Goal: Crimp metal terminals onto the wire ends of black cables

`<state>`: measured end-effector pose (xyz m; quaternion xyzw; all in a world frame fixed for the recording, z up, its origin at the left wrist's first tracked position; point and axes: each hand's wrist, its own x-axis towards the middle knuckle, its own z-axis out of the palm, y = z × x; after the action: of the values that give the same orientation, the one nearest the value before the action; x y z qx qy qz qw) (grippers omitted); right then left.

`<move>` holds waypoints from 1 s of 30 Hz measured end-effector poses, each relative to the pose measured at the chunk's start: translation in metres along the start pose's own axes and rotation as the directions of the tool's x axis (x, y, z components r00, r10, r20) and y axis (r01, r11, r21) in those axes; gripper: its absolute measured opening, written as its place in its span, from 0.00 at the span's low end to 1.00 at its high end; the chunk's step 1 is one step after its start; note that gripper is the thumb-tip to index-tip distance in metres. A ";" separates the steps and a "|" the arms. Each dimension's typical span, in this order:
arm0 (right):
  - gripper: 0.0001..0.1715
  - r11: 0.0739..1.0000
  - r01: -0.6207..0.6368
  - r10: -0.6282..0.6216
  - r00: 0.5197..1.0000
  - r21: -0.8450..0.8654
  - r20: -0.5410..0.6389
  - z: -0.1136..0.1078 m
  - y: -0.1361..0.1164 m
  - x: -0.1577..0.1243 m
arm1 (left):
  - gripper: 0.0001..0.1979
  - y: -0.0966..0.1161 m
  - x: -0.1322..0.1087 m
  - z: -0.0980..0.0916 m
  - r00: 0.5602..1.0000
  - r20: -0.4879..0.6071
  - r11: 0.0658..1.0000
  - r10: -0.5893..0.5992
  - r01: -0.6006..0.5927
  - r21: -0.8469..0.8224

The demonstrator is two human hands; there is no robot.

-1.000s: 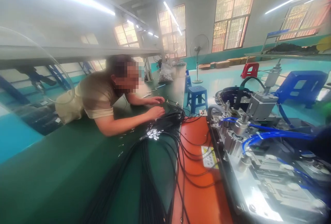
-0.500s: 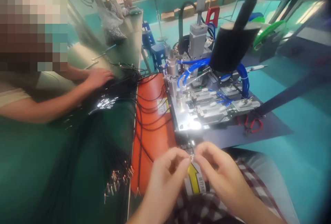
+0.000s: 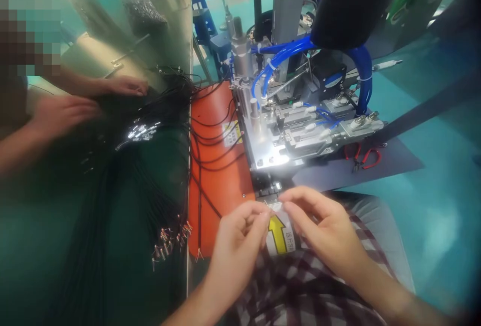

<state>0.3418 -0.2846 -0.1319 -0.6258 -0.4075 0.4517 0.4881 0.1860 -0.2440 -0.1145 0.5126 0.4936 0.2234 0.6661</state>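
The left hand (image 3: 240, 228) is holding its thumb and index fingers nearly together; the right hand (image 3: 323, 225) is curving, a narrow gap between its fingertips. Whether either is gripping anything, I cannot tell. One white label (image 3: 277, 235) with one yellow arrow is lying between both hands, just below the fingertips. One pair of red-handled pliers (image 3: 358, 164) is resting beyond.

The table (image 3: 33, 246) is dark green, the cables (image 3: 160, 105) black, the panel (image 3: 233, 185) orange, the hoses (image 3: 289, 52) blue, the arrow (image 3: 278, 233) yellow on white, the plier handles (image 3: 377, 156) red, the cloth (image 3: 296, 286) maroon-and-white check.
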 end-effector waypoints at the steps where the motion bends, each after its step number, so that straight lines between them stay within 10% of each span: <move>1: 0.06 0.999 0.034 -0.035 0.999 -0.032 -0.011 0.000 0.001 0.000 | 0.12 -0.001 0.000 0.000 1.000 -0.001 1.000 0.004 -0.004 0.005; 6: 0.04 0.987 0.128 -0.126 0.992 -0.102 0.019 0.000 0.002 -0.001 | 0.11 -0.001 0.000 0.001 1.000 0.009 1.000 0.008 -0.008 -0.005; 16: 0.09 0.983 -0.135 0.104 0.968 0.124 0.228 0.000 -0.004 0.000 | 0.10 -0.004 -0.003 -0.004 0.995 0.080 0.998 0.052 -0.048 -0.048; 25: 0.09 0.945 0.309 -0.248 0.887 -0.103 0.389 -0.022 -0.006 0.012 | 0.09 0.003 -0.002 -0.007 0.993 0.110 0.995 0.036 -0.046 0.089; 30: 0.09 0.929 0.358 -0.280 0.841 -0.089 0.462 -0.024 -0.005 0.017 | 0.11 0.004 0.001 -0.011 0.978 0.201 0.996 -0.052 0.037 0.078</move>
<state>0.3693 -0.2729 -0.1270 -0.4696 -0.6436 0.4571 0.3955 0.1778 -0.2367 -0.1113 0.5458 0.4424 0.1364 0.6984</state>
